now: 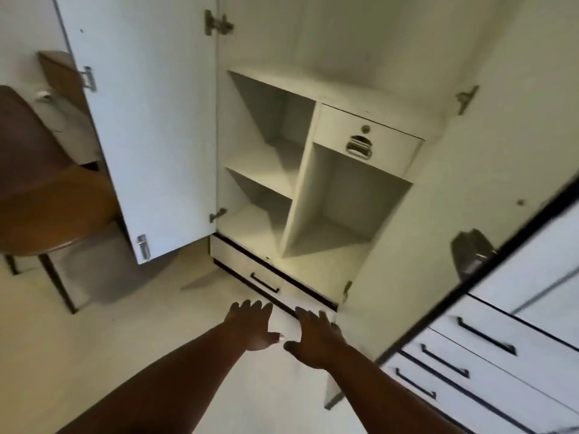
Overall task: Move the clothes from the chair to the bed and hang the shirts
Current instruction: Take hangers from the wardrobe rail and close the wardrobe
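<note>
Reaching both arms forward and down toward the open wardrobe (313,170), left hand (253,327) and right hand (316,336) spread wide, fingers straight, holding nothing, thumbs nearly meeting. Standing beside the wooden chair (40,195) at far left; clothes lying out of view.

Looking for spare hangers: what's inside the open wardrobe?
The wardrobe's visible lower compartments hold nothing: bare white shelves and a small closed inner drawer. That drawer's contents, and any rail higher up, cannot be seen.
</note>
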The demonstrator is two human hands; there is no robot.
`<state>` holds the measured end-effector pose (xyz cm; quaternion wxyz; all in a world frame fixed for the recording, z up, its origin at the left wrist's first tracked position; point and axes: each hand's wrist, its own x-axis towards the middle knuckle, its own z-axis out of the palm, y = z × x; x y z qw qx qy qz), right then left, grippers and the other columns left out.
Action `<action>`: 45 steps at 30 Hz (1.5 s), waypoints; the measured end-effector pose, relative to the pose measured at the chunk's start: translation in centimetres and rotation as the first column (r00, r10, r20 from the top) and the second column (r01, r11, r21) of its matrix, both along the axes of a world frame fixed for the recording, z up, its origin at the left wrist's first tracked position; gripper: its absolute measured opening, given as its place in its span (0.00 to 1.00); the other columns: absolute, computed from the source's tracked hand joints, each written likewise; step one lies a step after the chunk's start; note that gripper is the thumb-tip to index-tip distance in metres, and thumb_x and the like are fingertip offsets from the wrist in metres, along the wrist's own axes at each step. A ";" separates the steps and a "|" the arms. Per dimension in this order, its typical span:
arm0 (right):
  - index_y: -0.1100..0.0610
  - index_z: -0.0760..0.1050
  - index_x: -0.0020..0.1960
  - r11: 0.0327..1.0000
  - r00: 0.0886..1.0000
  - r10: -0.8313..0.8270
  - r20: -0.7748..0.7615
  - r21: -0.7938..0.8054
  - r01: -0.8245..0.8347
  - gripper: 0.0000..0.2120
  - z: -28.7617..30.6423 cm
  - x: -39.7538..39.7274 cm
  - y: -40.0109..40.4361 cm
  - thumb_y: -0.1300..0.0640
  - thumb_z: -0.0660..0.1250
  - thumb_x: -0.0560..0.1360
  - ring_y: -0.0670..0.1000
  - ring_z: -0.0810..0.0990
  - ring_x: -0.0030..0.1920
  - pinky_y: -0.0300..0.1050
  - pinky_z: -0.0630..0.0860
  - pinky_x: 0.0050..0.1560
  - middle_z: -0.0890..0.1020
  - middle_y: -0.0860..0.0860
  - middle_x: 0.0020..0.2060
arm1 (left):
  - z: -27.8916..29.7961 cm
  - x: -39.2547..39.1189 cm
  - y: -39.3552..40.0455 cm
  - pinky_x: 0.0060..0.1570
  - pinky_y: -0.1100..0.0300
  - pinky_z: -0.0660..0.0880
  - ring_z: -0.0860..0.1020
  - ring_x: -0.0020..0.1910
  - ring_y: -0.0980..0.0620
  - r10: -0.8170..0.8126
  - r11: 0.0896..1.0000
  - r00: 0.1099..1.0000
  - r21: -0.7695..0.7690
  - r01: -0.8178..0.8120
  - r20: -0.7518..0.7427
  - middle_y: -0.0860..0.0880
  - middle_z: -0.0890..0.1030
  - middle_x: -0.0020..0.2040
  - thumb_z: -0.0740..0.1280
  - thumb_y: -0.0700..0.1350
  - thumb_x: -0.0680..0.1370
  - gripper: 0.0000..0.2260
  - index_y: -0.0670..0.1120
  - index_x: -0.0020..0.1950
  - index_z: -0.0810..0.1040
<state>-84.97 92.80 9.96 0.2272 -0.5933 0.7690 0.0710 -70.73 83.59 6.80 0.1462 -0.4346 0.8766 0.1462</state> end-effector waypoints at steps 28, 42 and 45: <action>0.51 0.38 0.80 0.679 0.900 -0.273 -0.341 -0.730 -0.071 0.41 28.1 -20.3 -45.4 0.49 0.62 0.78 0.58 0.35 0.78 0.56 0.37 0.76 0.41 0.54 0.79 | 30.8 -24.2 -46.0 0.75 0.41 0.45 0.49 0.79 0.40 -0.491 0.691 0.742 -0.722 0.013 -0.456 0.44 0.50 0.80 0.49 0.68 0.72 0.40 0.49 0.80 0.52; 0.52 0.41 0.80 0.556 0.304 -0.739 -0.601 -0.799 -0.229 0.39 61.8 -26.4 -50.4 0.45 0.60 0.79 0.60 0.39 0.78 0.61 0.43 0.76 0.46 0.57 0.79 | 63.6 -34.1 -56.0 0.75 0.45 0.43 0.43 0.79 0.46 -0.866 0.390 0.271 -0.907 -0.159 -0.420 0.48 0.45 0.81 0.35 0.74 0.64 0.48 0.52 0.80 0.45; 0.52 0.43 0.80 0.564 0.146 -0.789 -0.597 -0.798 -0.214 0.40 66.2 -26.7 -48.1 0.46 0.63 0.77 0.60 0.42 0.79 0.62 0.45 0.76 0.48 0.57 0.79 | 67.0 -34.7 -55.9 0.75 0.45 0.43 0.44 0.79 0.46 -0.898 0.339 0.221 -0.918 -0.207 -0.381 0.48 0.47 0.81 0.42 0.75 0.70 0.44 0.52 0.80 0.47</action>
